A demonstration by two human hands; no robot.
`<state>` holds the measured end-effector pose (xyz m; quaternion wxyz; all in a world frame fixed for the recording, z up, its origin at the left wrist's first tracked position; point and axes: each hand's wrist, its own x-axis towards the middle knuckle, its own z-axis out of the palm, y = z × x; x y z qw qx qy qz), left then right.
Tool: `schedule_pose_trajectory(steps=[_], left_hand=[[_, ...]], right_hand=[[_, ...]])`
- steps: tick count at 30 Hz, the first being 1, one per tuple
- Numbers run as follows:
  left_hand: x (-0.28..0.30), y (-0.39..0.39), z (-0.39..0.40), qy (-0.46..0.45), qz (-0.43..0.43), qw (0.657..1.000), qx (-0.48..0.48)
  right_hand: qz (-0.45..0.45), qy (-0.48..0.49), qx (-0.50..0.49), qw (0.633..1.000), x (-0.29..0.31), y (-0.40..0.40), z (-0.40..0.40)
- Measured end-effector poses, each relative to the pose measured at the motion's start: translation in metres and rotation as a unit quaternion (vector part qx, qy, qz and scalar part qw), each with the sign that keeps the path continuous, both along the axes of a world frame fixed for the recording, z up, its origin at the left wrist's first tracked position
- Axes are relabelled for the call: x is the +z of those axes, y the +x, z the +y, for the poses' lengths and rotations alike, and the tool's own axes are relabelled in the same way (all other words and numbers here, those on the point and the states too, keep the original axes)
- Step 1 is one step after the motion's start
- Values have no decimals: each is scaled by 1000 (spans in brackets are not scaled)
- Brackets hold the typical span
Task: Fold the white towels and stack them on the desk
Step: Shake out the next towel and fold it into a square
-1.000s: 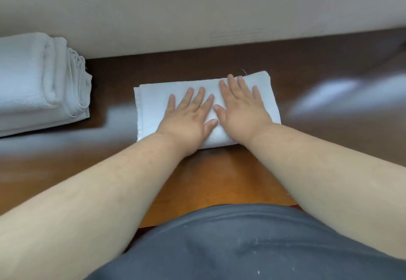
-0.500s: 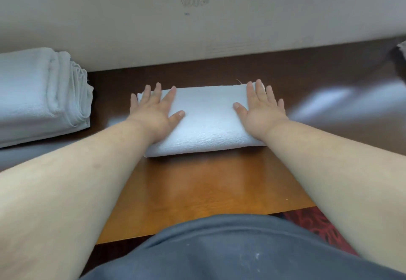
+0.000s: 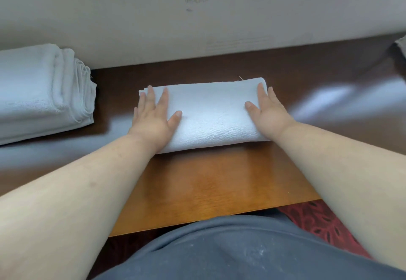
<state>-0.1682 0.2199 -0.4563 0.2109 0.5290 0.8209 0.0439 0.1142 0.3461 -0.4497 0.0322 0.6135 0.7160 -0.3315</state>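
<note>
A folded white towel (image 3: 211, 112) lies across the middle of the wooden desk (image 3: 208, 187), near the wall. My left hand (image 3: 153, 119) presses flat on its left end, fingers straight and thumb spread onto the cloth. At the towel's right end my right hand (image 3: 269, 115) lies flat the same way, fingers pointing at the wall. A stack of folded white towels (image 3: 41, 91) stands at the desk's far left, apart from both hands.
A pale wall (image 3: 197, 16) runs along the back of the desk. The desk's front edge is close to my body, with red patterned carpet (image 3: 325, 224) below at the right. A greyish object (image 3: 401, 44) peeks in at the far right edge.
Both hands slid apart from the towel's middle to its two ends, staying flat on it. The view has shifted slightly downward.
</note>
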Motion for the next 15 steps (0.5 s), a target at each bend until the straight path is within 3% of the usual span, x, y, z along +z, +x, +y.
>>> schedule_pose_trajectory(steps=[3, 5, 8, 12, 15], left_hand=[[3, 1, -8, 57, -104, 963, 242], [4, 1, -10, -7, -169, 914, 370], [8, -2, -5, -84, -208, 889, 400], [8, -8, 3, -81, -291, 869, 391], [10, -10, -2, -59, -439, 792, 420]], right_hand=[[120, -14, -134, 984, 3, 4, -1], [153, -61, -255, 953, 5, 6, 0], [166, -152, -334, 915, 10, 5, 4], [198, -228, -321, 898, 17, 2, 11], [251, -270, -331, 869, 16, 7, 13]])
